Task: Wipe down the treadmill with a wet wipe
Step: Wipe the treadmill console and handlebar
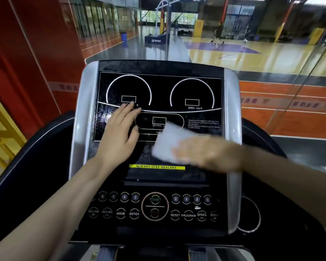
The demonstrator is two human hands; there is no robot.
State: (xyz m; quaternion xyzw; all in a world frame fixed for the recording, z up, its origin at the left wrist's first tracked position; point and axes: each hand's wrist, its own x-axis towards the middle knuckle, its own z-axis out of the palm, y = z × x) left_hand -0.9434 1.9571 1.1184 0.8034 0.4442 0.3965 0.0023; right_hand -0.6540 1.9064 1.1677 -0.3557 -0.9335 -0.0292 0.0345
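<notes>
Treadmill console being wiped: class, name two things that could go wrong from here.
1. The wet wipe under the right hand sweeps just above the START button; a lower pass might press it.
2. The left hand rests flat on the wet display panel and may smear it.

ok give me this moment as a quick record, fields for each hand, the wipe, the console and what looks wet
left hand: left hand flat, fingers straight, resting on the left of the display panel
right hand: right hand blurred, holds the wet wipe
wipe: wet wipe white, over the middle of the treadmill console
wet area: droplets and streaks on the panel left of the left hand
button panel: START button and button rows below, untouched by either hand
background: basketball court behind glass
</notes>
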